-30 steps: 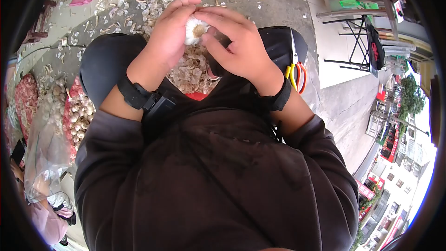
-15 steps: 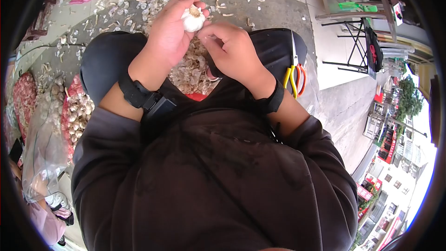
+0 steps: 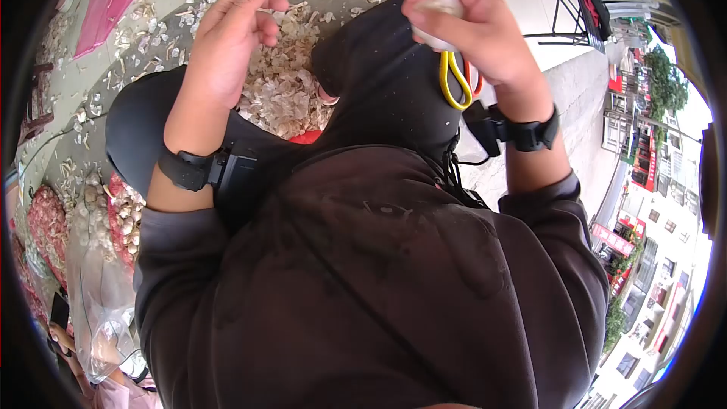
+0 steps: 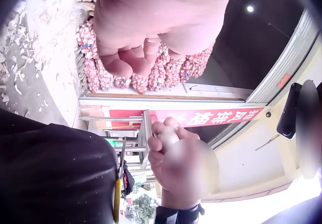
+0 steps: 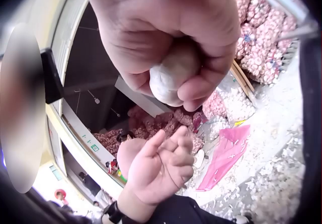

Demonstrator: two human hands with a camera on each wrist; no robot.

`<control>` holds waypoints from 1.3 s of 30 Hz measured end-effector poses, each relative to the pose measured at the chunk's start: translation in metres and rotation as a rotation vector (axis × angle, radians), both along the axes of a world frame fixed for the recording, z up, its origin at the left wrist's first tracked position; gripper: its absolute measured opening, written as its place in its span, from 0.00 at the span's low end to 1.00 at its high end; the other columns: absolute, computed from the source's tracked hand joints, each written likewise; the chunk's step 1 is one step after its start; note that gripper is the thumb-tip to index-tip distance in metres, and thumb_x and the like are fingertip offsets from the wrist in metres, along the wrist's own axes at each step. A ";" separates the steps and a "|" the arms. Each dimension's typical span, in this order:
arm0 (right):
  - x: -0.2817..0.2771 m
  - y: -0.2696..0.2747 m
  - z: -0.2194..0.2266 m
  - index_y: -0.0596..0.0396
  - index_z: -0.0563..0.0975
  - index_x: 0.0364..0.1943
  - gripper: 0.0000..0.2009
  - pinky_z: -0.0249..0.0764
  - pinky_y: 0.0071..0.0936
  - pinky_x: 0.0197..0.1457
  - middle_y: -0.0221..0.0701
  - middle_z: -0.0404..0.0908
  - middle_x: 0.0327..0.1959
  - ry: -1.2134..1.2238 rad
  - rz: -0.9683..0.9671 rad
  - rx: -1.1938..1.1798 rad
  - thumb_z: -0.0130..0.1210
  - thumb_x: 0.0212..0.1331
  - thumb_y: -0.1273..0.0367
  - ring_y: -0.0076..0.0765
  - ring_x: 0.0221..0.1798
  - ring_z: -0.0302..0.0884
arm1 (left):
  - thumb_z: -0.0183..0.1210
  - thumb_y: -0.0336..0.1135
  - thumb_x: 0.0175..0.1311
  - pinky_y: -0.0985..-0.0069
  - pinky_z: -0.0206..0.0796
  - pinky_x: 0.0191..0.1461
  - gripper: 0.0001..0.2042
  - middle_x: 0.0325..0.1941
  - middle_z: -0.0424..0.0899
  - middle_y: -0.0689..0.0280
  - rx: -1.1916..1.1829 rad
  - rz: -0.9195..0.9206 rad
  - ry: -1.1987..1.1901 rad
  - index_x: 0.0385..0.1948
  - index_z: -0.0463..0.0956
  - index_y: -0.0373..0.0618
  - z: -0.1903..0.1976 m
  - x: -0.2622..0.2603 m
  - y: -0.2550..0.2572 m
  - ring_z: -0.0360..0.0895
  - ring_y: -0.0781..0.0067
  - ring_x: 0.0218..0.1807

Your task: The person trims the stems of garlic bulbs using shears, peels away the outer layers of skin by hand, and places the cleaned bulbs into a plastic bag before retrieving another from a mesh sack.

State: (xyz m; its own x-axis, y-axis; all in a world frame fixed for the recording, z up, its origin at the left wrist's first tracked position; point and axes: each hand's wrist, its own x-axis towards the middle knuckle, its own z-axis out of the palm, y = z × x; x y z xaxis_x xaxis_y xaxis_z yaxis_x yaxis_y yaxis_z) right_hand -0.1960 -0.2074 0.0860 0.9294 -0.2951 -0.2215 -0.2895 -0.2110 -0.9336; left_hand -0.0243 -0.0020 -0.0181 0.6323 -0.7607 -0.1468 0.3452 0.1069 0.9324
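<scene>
A white garlic bulb [image 3: 439, 21] is gripped in my right hand [image 3: 488, 34], raised over the right thigh in the head view. In the right wrist view the curled fingers wrap the garlic bulb [image 5: 168, 85], leaving its pale underside showing. My left hand [image 3: 236, 39] is held up apart on the left, its fingers loosely bent around nothing. Below and between the hands lies a heap of papery garlic skins [image 3: 284, 95]. Scissors with yellow and orange handles [image 3: 445, 79] rest on the right thigh, their blades hidden behind the right hand.
Mesh sacks of garlic [image 3: 125, 216] and a clear plastic bag [image 3: 98, 288] stand at the left. Pink sheeting [image 3: 125, 0] lies on the littered floor. A black folding frame [image 3: 556, 0] stands at the upper right. More filled garlic sacks [image 4: 141, 80] line the background.
The garlic bulb has passed from the left hand to the right hand, which has moved right and up over the scissors. The left hand has shifted left, and the head view has turned somewhat.
</scene>
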 end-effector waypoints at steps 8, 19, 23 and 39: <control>-0.208 -0.067 0.031 0.64 0.83 0.31 0.14 0.73 0.25 0.33 0.39 0.83 0.33 0.689 0.173 0.582 0.67 0.40 0.69 0.30 0.31 0.79 | 0.55 0.37 0.67 0.84 0.63 0.44 0.11 0.37 0.79 0.73 0.159 0.021 -0.135 0.46 0.80 0.46 -0.004 -0.004 -0.001 0.70 0.84 0.38; -0.273 -0.034 -0.160 0.53 0.69 0.62 0.20 0.77 0.24 0.42 0.31 0.79 0.52 0.067 -0.935 0.758 0.50 0.68 0.64 0.26 0.40 0.78 | 0.54 0.36 0.68 0.84 0.63 0.46 0.12 0.38 0.80 0.73 0.187 0.000 -0.229 0.48 0.79 0.44 -0.010 -0.002 -0.002 0.70 0.85 0.39; -0.265 -0.100 -0.187 0.58 0.69 0.58 0.18 0.76 0.36 0.63 0.37 0.77 0.56 -0.453 -1.038 0.742 0.48 0.70 0.63 0.39 0.58 0.76 | 0.53 0.35 0.69 0.84 0.64 0.46 0.11 0.38 0.79 0.73 0.214 0.055 -0.244 0.48 0.79 0.44 -0.007 -0.001 0.004 0.70 0.85 0.39; -0.225 -0.065 -0.093 0.49 0.77 0.55 0.16 0.72 0.33 0.58 0.33 0.84 0.47 1.110 0.811 -0.574 0.43 0.67 0.67 0.33 0.56 0.78 | 0.55 0.34 0.68 0.68 0.65 0.61 0.17 0.47 0.81 0.59 0.181 0.842 -0.565 0.54 0.73 0.32 0.013 0.119 0.207 0.77 0.66 0.50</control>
